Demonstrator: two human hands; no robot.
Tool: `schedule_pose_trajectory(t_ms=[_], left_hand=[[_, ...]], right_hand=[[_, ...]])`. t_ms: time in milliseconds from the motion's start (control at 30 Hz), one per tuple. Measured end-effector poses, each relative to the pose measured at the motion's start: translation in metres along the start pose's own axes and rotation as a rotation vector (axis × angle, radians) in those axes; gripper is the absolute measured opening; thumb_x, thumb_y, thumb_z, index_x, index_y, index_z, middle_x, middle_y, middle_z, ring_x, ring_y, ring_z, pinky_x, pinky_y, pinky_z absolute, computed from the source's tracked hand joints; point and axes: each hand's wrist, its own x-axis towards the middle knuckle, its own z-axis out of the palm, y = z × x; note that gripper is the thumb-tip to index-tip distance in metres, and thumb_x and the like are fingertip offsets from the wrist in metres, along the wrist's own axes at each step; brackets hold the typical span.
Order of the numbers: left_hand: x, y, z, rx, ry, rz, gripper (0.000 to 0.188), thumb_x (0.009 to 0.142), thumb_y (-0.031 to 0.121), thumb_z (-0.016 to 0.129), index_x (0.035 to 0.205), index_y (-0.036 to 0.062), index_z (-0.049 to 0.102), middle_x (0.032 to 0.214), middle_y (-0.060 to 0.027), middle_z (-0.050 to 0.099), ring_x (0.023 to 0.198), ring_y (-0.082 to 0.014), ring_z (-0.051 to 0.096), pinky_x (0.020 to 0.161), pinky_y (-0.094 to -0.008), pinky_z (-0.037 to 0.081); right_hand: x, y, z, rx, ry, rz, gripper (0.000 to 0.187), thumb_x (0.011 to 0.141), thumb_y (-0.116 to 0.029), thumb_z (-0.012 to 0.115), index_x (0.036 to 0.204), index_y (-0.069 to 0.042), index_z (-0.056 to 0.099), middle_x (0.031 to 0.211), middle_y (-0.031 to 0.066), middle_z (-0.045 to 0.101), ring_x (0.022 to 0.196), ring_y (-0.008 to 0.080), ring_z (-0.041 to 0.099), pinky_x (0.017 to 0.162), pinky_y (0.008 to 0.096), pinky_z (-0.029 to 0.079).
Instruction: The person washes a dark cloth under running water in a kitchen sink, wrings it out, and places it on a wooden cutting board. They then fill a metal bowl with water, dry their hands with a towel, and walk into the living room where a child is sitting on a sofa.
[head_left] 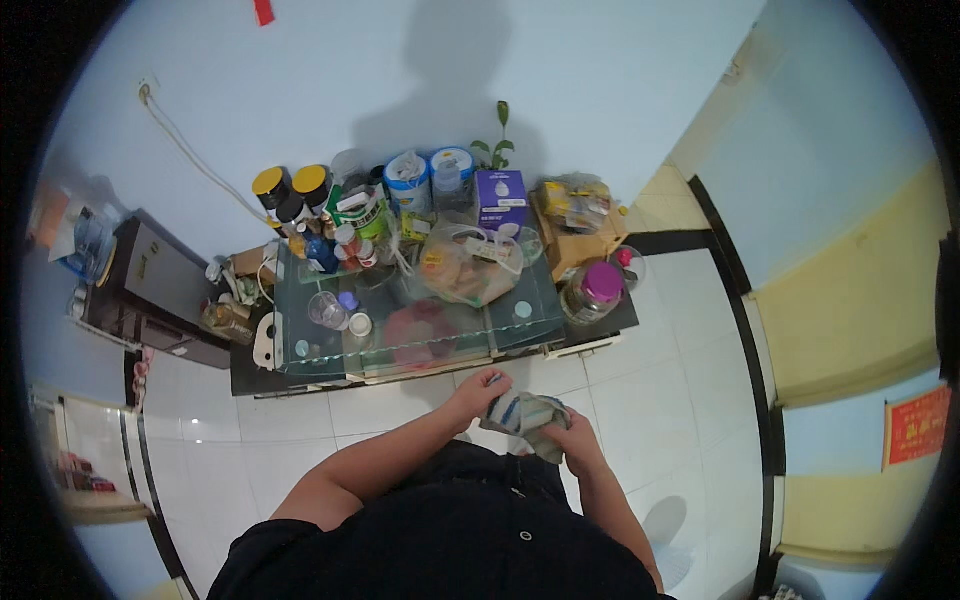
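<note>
A crumpled grey cloth with blue stripes (523, 413) hangs between my two hands, in front of my waist. My left hand (482, 392) pinches its left end with closed fingers. At the cloth's right end my right hand (574, 440) grips it, thumb on top. Both hands are on the near side of a low cabinet with a glass top (460, 335), apart from it. Folds hide part of the fingers.
On the glass stand a clear cup (327, 311), a plastic bag of food (470, 265), a purple box (501, 200) and blue-lidded cans (407, 182). A jar with a purple lid (594, 291) stands at the right end. White floor tiles (660, 400) surround the cabinet.
</note>
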Motion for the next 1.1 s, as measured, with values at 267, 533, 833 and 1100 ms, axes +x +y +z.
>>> schedule_pose_trajectory(t_ms=[267, 533, 833, 1100], left_hand=[[0.063, 0.028, 0.022, 0.235, 0.121, 0.062, 0.023, 0.088, 0.030, 0.056, 0.099, 0.0094, 0.058, 0.085, 0.0003, 0.057, 0.074, -0.0072, 0.052, 0.064, -0.0237, 0.043], [0.126, 0.072, 0.067, 0.138, -0.106, 0.027, 0.047, 0.085, 0.035, 0.060, 0.119, 0.0067, 0.044, 0.099, -0.0043, 0.054, 0.094, -0.0113, 0.049, 0.080, -0.0265, 0.041], [0.106, 0.046, 0.049, -0.101, 0.267, 0.007, 0.035, 0.082, 0.023, 0.061, 0.112, 0.0082, 0.051, 0.092, -0.0013, 0.055, 0.088, -0.0098, 0.050, 0.074, -0.0254, 0.041], [0.031, 0.025, 0.005, -0.701, 0.452, 0.230, 0.017, 0.085, 0.020, 0.052, 0.098, 0.0092, 0.054, 0.091, -0.0009, 0.058, 0.084, -0.0120, 0.055, 0.075, -0.0267, 0.043]], right_hand=[[0.090, -0.037, -0.062, -0.043, -0.029, 0.129, 0.036, 0.082, -0.025, 0.065, 0.104, 0.002, 0.057, 0.093, 0.0076, 0.063, 0.080, 0.0162, 0.060, 0.071, 0.0288, 0.048], [0.187, -0.126, -0.132, 0.470, -0.268, 0.367, 0.043, 0.092, -0.039, 0.044, 0.121, -0.007, 0.047, 0.114, 0.0104, 0.056, 0.104, 0.0266, 0.055, 0.090, 0.0407, 0.045], [0.227, -0.131, -0.105, 0.159, -0.412, 0.484, 0.042, 0.084, -0.015, 0.060, 0.121, -0.002, 0.045, 0.114, 0.0116, 0.055, 0.102, 0.0249, 0.056, 0.085, 0.0374, 0.047], [0.206, -0.114, -0.037, -0.139, -0.601, 0.542, 0.040, 0.084, -0.021, 0.062, 0.117, -0.002, 0.049, 0.104, 0.0079, 0.059, 0.090, 0.0200, 0.059, 0.076, 0.0340, 0.049]])
